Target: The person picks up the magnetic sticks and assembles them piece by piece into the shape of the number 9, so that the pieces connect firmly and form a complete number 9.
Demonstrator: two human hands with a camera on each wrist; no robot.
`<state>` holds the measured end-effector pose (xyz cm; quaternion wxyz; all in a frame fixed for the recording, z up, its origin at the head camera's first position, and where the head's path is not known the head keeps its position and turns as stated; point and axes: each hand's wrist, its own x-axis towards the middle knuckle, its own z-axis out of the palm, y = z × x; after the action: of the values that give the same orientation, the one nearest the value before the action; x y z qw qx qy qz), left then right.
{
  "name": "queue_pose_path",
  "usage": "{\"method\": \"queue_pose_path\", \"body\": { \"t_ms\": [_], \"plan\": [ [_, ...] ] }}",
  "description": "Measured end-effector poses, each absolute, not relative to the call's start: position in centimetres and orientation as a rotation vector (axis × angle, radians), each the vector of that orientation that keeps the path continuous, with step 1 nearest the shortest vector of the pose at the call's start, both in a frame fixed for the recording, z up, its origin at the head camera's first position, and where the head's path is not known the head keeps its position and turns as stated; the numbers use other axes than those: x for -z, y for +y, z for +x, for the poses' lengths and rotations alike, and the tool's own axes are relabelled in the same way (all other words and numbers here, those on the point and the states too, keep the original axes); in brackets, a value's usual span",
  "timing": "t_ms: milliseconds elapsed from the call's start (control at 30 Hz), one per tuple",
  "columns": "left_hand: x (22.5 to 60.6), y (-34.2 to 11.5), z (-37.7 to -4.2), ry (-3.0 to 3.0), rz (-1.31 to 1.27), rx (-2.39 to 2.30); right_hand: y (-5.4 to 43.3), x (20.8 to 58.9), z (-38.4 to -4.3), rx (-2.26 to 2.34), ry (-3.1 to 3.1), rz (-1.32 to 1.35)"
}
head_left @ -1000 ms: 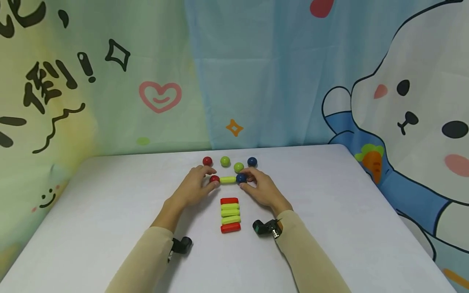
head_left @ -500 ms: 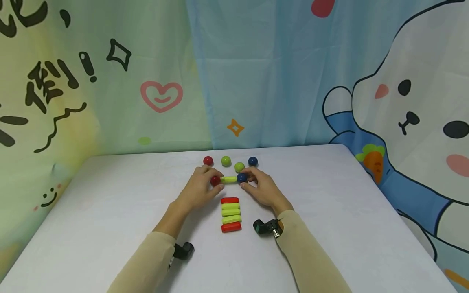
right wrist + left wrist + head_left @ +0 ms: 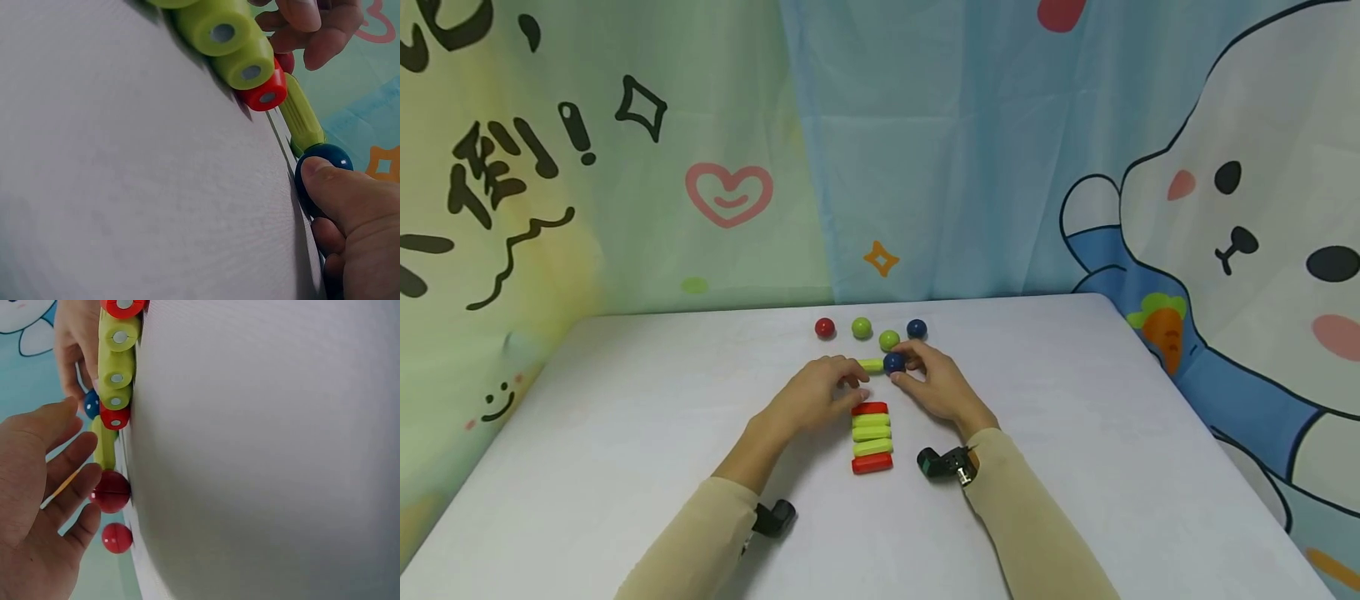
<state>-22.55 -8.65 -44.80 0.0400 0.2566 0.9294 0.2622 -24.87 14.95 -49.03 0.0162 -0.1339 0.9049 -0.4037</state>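
My right hand [image 3: 938, 385] pinches a blue ball [image 3: 893, 362] between thumb and fingers. A yellow-green magnetic rod [image 3: 872, 365] runs from that ball to a red ball [image 3: 111, 492], which the left hand hides in the head view. My left hand [image 3: 815, 393] hovers beside this piece with fingers loosely spread, holding nothing. In the head view its thumb tip is right at the upper red rod [image 3: 870, 408] of a row of rods. Several yellow-green rods [image 3: 871, 433] lie in the row, with another red rod [image 3: 872, 463] at the near end.
Behind the hands, toward the table's far edge, sit a loose red ball [image 3: 825, 327], two green balls [image 3: 861, 327] and a dark blue ball [image 3: 917, 329]. The white table [image 3: 1075, 500] ends at a printed curtain [image 3: 917, 167].
My left hand has let go of the red ball and shifted right and nearer, toward the rod row. The right hand stays on the blue ball.
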Motion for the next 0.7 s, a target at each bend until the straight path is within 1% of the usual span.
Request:
{"method": "queue_pose_path", "body": {
  "t_ms": [400,700],
  "plan": [
    [44.77,-8.14,-22.26,2.756,0.876,-0.881,15.09,49.25,-24.92,1.257,2.808,-0.439],
    [44.77,-8.1,-22.24,2.747,0.86,-0.85,15.15,49.07,-24.89,1.256,2.808,-0.444]
  ]
}}
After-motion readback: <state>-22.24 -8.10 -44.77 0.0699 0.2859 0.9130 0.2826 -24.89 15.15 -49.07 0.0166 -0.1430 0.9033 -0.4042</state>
